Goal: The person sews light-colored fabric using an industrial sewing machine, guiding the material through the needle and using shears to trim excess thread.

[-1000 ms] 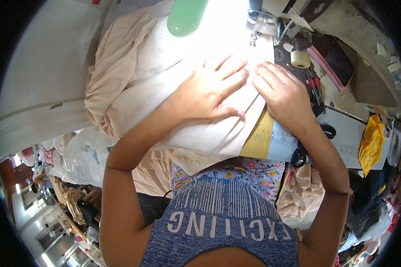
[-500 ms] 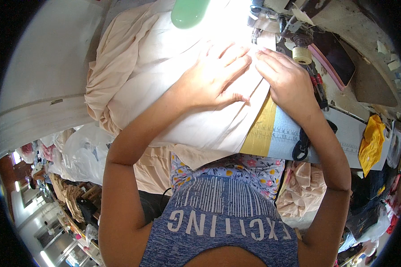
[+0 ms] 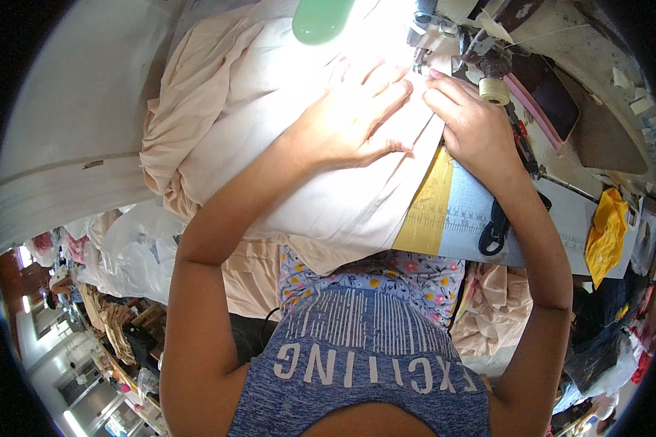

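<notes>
Pale cream fabric (image 3: 270,167) is spread over the bed of a sewing machine, and its right edge runs up to the presser foot (image 3: 418,61). My left hand (image 3: 357,120) lies on this fabric with its fingers stretched out and its thumb apart; strong light washes out the fingertips. Close to the foot, my right hand (image 3: 474,124) has its fingers bent and closed on the fabric's edge. Beneath that hand a yellow strip (image 3: 424,211) and a grey-blue surface with ruler markings (image 3: 463,218) show.
Right of the machine lie a pink-edged phone (image 3: 550,102) and red-and-black snips (image 3: 523,138). A black looped thing (image 3: 493,231) and a yellow cloth piece (image 3: 608,233) lie nearer. A pale green rounded object (image 3: 321,20) is at the top. Bunched fabric (image 3: 499,306) hangs below the table.
The fabric has slid slightly away from me toward the presser foot. My left hand has moved a little with it, and my right fingers have bent more at the edge.
</notes>
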Available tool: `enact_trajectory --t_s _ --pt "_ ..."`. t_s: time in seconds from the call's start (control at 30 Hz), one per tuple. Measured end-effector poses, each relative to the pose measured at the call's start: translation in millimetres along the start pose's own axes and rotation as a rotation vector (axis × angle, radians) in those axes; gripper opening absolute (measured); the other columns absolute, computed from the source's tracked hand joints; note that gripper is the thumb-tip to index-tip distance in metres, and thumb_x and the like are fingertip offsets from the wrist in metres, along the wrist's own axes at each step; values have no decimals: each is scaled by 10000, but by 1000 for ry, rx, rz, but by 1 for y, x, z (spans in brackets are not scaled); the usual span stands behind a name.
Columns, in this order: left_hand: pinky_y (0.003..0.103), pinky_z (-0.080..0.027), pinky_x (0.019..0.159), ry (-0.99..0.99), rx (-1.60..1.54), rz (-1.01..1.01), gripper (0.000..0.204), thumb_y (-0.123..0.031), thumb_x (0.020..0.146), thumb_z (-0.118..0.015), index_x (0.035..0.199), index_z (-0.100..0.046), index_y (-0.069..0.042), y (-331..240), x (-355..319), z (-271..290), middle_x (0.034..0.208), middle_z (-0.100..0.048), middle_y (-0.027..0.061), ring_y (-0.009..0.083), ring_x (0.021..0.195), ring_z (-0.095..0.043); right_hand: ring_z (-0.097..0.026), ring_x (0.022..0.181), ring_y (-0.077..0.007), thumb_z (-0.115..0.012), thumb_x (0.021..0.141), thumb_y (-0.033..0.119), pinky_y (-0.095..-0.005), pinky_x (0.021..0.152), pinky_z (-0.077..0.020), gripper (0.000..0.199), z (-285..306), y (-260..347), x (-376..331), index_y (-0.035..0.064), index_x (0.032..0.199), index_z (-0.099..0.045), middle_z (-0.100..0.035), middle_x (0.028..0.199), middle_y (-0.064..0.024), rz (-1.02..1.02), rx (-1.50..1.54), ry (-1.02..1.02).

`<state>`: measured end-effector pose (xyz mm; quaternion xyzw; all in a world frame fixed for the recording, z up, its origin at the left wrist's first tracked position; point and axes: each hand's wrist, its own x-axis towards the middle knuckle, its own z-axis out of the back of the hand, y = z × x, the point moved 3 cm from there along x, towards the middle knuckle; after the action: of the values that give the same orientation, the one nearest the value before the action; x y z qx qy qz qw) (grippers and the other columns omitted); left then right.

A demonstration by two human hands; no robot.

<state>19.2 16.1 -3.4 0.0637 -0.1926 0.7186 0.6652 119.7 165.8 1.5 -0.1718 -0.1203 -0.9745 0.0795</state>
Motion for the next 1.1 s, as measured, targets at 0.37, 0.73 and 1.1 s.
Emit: enact_trajectory --t_s 0.37,0.73,1.1 --pt "515 -286 984 -45 27 -41 631 -562 776 -586 1117 -517 -36 4 7 0 1251 -485 171 352 1172 -412 -614 870 -306 -582 744 68 -397 775 -497 420 0 -6 1 128 1159 -585 -650 902 -137 -23 -40 -48" --pt "478 -354 971 -44 18 -22 584 -488 755 -643 1099 -566 -23 -3 10 9 1248 -515 147 343 1146 -466 -604 942 -300 -567 759 57 -393 827 -480 320 7 -3 1 104 1073 -611 -654 966 -139 -84 -30 -55" --pt "475 -336 952 -59 70 -20 550 -562 804 -547 1050 -538 -71 -2 14 4 1156 -521 124 298 1145 -440 -535 1100 -297 -518 936 186 -401 937 -426 274 122 -97 -206 38 1166 -543 -577 1162 -130 -608 -632 -650"
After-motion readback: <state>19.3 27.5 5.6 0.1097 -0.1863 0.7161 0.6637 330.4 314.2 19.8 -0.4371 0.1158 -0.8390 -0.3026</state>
